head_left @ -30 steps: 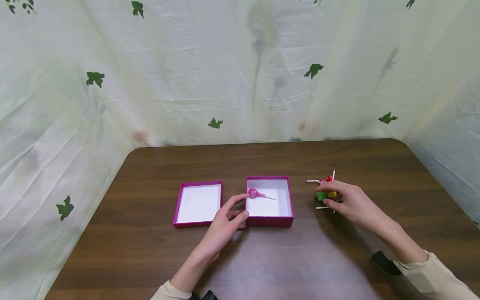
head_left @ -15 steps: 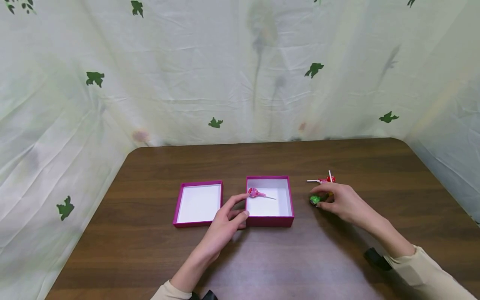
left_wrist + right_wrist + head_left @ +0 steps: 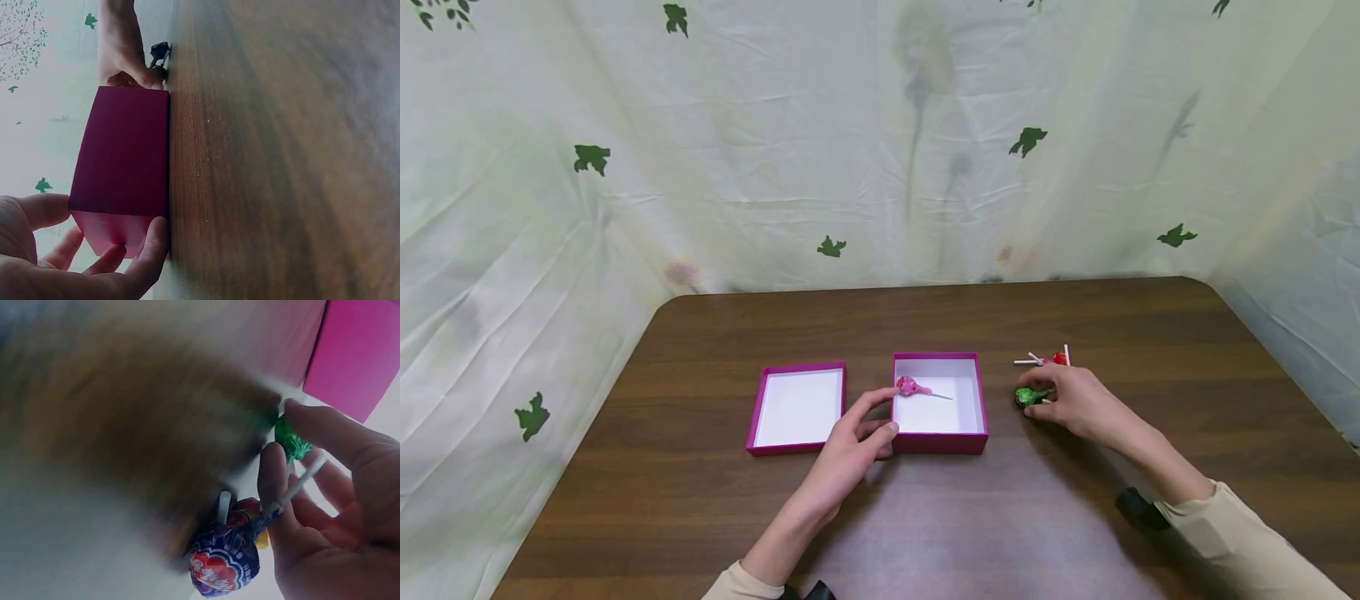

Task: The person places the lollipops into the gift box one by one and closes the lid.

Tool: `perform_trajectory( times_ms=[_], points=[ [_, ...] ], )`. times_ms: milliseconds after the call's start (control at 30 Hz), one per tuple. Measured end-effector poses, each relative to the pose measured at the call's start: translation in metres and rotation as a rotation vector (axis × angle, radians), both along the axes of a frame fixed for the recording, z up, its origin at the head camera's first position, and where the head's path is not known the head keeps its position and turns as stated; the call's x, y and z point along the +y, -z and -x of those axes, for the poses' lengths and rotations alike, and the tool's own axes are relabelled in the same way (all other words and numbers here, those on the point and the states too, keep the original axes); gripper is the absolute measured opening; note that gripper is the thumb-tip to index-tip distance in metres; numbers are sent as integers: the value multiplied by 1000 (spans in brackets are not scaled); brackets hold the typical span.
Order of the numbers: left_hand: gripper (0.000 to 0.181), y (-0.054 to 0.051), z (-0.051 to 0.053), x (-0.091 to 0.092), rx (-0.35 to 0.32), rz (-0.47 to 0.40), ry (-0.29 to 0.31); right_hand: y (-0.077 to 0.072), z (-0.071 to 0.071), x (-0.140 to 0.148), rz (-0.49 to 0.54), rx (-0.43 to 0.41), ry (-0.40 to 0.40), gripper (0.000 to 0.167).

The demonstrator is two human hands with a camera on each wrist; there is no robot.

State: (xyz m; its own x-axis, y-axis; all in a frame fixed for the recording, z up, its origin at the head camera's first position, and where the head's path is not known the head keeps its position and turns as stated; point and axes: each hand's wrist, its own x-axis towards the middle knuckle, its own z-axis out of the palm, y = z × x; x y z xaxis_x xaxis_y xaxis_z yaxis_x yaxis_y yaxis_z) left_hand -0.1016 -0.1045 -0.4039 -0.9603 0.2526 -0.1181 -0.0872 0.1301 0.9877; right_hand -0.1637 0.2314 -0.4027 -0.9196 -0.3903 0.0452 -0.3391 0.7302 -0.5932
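With thumb and fingertips, my right hand point(image 3: 1086, 407) pinches a green-wrapped lollipop point(image 3: 1026, 397) just above the table, right of the box. In the right wrist view a purple-wrapped lollipop point(image 3: 226, 565) with a white stick lies close beside the fingers. Partly hidden behind the hand are a red lollipop point(image 3: 1060, 358) and white sticks. My left hand point(image 3: 842, 462) rests against the left side of the magenta box point(image 3: 938, 444), thumb at its near top corner in the left wrist view. Inside the box lies a pink lollipop point(image 3: 907, 386).
A shallow magenta lid point(image 3: 797, 408) with a white inside lies left of the box, near the left hand. Everything stands on a brown wooden table point(image 3: 700, 500). Behind the table's far edge hangs a pale leaf-printed curtain point(image 3: 737, 167).
My right hand has taken hold of the green lollipop and shifted it slightly left, away from the other lollipops. The left hand and the box stay in place.
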Motion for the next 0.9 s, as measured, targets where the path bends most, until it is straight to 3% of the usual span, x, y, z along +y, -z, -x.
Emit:
perform_trajectory(
  times_ms=[533, 900],
  points=[
    [43, -1, 0, 1, -11, 11, -5, 1, 0, 2, -11, -9, -9, 28],
    [44, -4, -2, 1, -2, -4, 1, -3, -3, 0, 5, 121, -53, 28]
  ],
)
